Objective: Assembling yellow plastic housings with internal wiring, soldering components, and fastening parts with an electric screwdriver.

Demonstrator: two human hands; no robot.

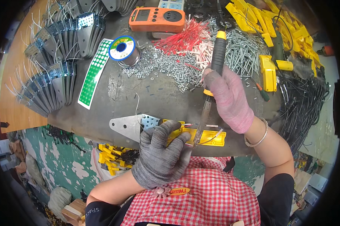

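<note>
My right hand (232, 100), in a pink glove, is closed round the dark, yellow-ended handle of a soldering iron (204, 116). The iron points down, its tip near the fingertips of my left hand (160, 156), which wears a grey knitted glove. Those fingers grip a long yellow plastic housing (214, 138) at the table's near edge. Thin wires lie in and over the open housing. A tapered metal plate (126, 127) with a perforated blue-tinted end adjoins the housing's left end, partly covered by my left hand. Whether the iron's tip touches a wire is too small to tell.
A solder spool (133, 60) stands beside a green sticker sheet (94, 77). Behind are loose screws (243, 47), red sleeved parts (185, 37) and an orange meter (156, 19). Metal plates (57, 81) stack at left; yellow housings (268, 71) and black cables (301, 101) crowd the right.
</note>
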